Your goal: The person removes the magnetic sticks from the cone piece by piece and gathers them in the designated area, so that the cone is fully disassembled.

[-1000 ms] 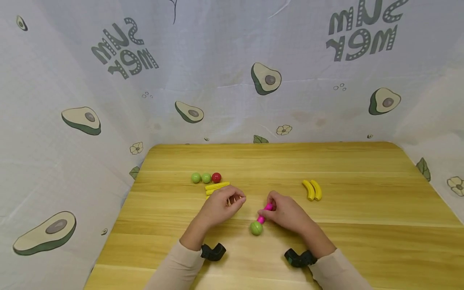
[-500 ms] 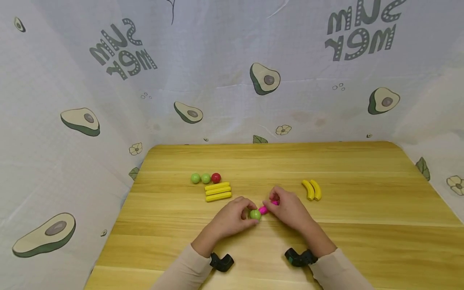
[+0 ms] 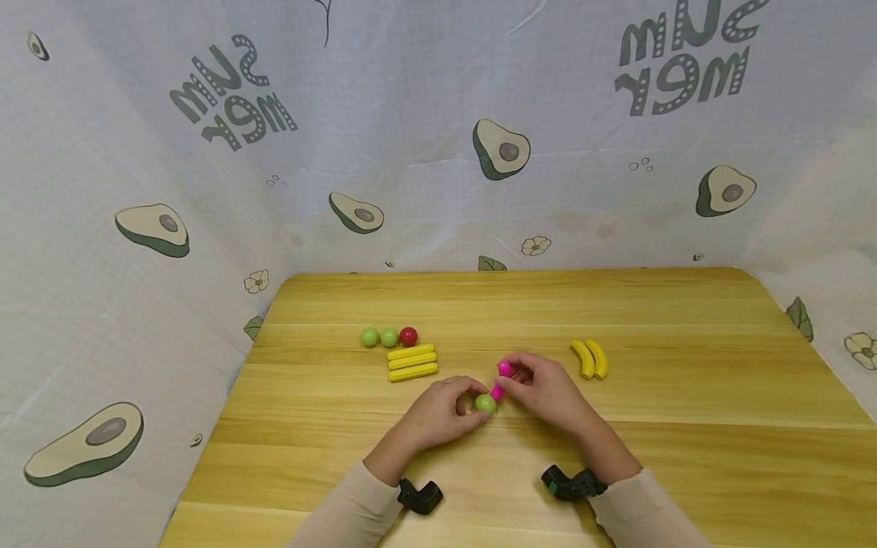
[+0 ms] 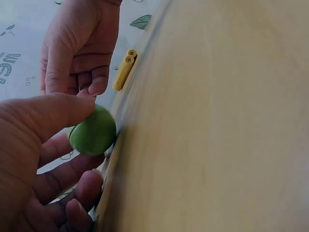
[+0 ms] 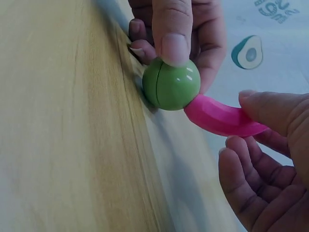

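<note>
My left hand (image 3: 441,411) pinches a glossy green ball (image 3: 486,404) between thumb and fingers, low at the tabletop. A seam line runs round the ball, plain in the right wrist view. My right hand (image 3: 548,392) holds a bright pink curved, banana-like piece (image 5: 219,117) between thumb and fingertips. One end of that piece meets the side of the ball; whether they are joined I cannot tell. In the left wrist view the green ball (image 4: 94,133) sits under my left thumb, and the pink piece is hidden there.
On the wooden table (image 3: 685,472), two green balls (image 3: 380,337) and a red ball (image 3: 408,336) stand in a row. Below them lie three straight yellow sticks (image 3: 412,362). Two curved yellow pieces (image 3: 590,359) lie on the right. A printed curtain (image 3: 425,152) surrounds the table.
My left hand has come right from beside the yellow sticks and taken hold of the green ball. Ball and pink piece have moved farther from me; the pink piece has swung about in my right hand.
</note>
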Available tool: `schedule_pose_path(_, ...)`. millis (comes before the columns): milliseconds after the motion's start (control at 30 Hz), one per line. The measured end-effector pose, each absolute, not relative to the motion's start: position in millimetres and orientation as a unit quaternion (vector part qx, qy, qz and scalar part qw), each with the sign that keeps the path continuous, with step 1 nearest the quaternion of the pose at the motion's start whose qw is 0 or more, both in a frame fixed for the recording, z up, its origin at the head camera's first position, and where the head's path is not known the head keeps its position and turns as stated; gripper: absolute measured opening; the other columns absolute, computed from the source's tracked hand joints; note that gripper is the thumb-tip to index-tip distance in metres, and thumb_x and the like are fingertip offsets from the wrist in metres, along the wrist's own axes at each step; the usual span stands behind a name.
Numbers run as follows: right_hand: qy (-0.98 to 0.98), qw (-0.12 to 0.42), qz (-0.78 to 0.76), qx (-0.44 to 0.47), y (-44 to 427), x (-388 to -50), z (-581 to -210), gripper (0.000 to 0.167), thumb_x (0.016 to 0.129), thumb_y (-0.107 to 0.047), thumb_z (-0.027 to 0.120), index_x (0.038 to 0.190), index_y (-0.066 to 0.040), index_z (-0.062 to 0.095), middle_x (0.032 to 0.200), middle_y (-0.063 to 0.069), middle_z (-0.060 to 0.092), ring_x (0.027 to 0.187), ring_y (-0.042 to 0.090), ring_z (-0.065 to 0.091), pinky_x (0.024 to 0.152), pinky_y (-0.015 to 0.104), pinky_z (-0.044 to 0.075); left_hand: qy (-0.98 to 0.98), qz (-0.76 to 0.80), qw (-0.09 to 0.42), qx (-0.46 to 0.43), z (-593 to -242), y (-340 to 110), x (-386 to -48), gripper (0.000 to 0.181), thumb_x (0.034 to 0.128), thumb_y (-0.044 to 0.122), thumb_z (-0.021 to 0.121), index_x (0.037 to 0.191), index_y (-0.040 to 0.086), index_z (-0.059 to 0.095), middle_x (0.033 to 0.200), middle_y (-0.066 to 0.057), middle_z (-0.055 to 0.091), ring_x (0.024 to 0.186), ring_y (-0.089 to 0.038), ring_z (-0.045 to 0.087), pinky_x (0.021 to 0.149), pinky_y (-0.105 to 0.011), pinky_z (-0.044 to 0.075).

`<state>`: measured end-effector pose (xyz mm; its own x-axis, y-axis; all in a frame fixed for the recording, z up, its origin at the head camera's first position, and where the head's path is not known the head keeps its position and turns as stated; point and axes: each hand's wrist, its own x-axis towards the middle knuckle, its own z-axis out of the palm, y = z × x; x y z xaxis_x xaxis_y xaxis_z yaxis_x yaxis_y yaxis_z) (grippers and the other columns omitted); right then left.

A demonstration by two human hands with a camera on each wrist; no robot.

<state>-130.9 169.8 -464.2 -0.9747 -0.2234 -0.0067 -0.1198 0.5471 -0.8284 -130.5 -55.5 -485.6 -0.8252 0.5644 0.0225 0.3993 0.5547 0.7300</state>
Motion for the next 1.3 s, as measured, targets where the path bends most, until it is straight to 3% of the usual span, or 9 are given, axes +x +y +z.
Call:
schedule_pose_path(433,0.882,0.054,-0.455,-0.111,170.2,-131.5,-463.4,0.028,0.095,-0.021,0.074,0.117,-0.003,0.070,0.100,0.005,0.072,0.089,0.013,0.067,0.077,0.021,0.056,0.871,0.407,0.113,0.252,-488.0,-54.8,-130.1,0.033,0.0928,0.031,0.077,0.122,0.018,0.070,0.067,0.010,0.053,0.057,0.001,0.045,0.053,-0.017,0.038)
schedule_pose_path(633,0.891,0.046,-0.436,-0.120,171.4,-132.1,-462.7,0.034,0.098,-0.025,0.070,0.122,-0.001,0.069,0.104,0.006,0.074,0.089,0.011,0.065,0.076,0.022,0.054,0.868,0.408,0.120,0.255,-488.8,-55.9,-130.2,0.031,0.0944,0.030,0.075,0.123,0.020,0.069,0.067,0.010,0.052,0.057,0.001,0.045,0.053,-0.018,0.037)
schedule_pose_path(1100,0.895,0.039,-0.420,-0.143,171.4,-130.7,-463.4,0.032,0.099,-0.019,0.068,0.127,-0.004,0.068,0.113,0.005,0.072,0.099,0.016,0.064,0.088,0.031,0.055,0.872,0.387,0.123,0.273,-489.3,-56.5,-131.4,0.029,0.0958,0.032,0.073,0.123,0.024,0.066,0.066,0.010,0.050,0.056,0.000,0.043,0.052,-0.018,0.035)
schedule_pose_path(1300,0.894,0.046,-0.420,-0.146,171.7,-129.8,-464.2,0.030,0.100,-0.019,0.067,0.126,-0.005,0.068,0.113,0.005,0.072,0.098,0.016,0.063,0.088,0.030,0.055,0.872,0.384,0.128,0.275,-489.5,-56.8,-131.1,0.029,0.0955,0.033,0.073,0.123,0.024,0.066,0.065,0.010,0.049,0.055,0.000,0.043,0.052,-0.018,0.035)
